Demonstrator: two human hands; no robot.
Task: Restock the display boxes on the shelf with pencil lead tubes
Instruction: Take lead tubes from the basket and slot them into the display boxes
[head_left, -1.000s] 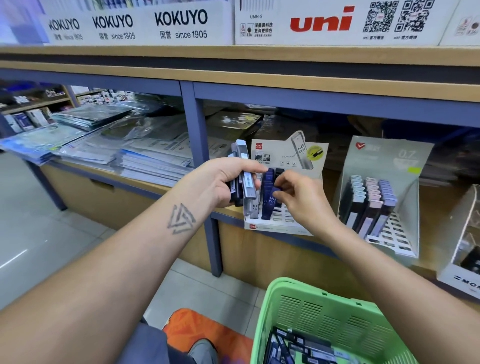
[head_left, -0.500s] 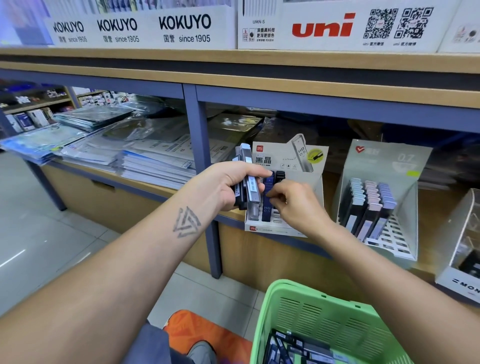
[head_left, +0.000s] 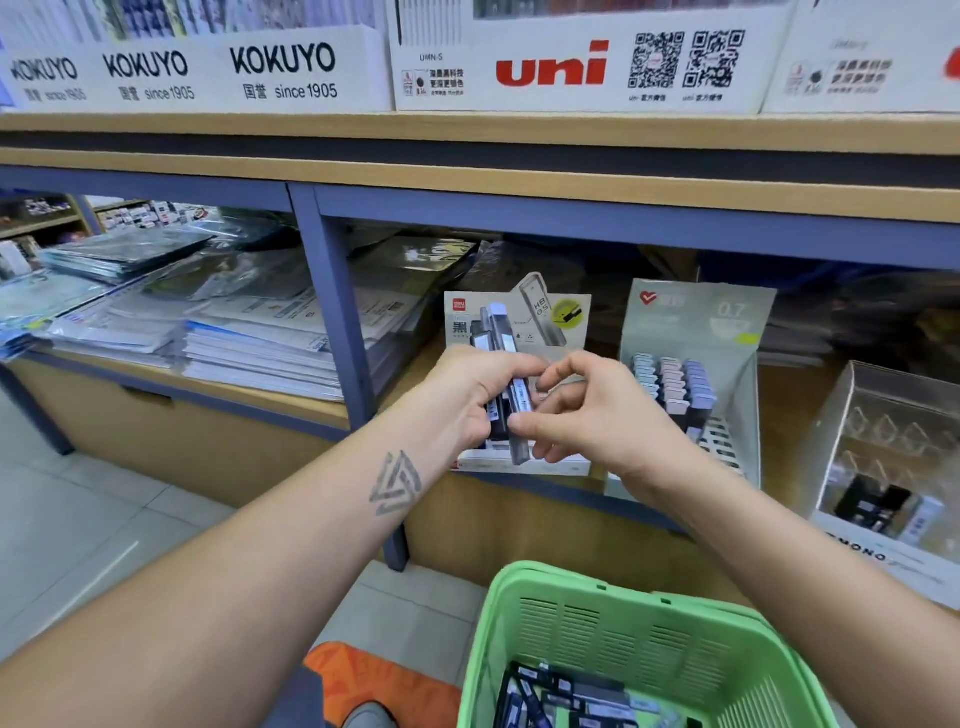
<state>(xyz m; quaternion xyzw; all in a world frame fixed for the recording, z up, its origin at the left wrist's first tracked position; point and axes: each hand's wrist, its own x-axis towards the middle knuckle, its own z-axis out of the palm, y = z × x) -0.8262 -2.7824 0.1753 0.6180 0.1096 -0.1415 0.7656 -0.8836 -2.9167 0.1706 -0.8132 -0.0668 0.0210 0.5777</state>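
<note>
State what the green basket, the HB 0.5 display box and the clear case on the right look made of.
Green basket: moulded plastic, matte, with slotted vents in its walls.
HB 0.5 display box: printed card, seemingly, with a flat die-cut back panel.
Clear case: transparent plastic, probably acrylic; glossy, and its contents show through.

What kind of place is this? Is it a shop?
Most likely a stationery shop. The shelf carries branded display boxes of pencil lead tubes, big KOKUYO and uni signs sit above, and a green basket below holds more stock.
</note>
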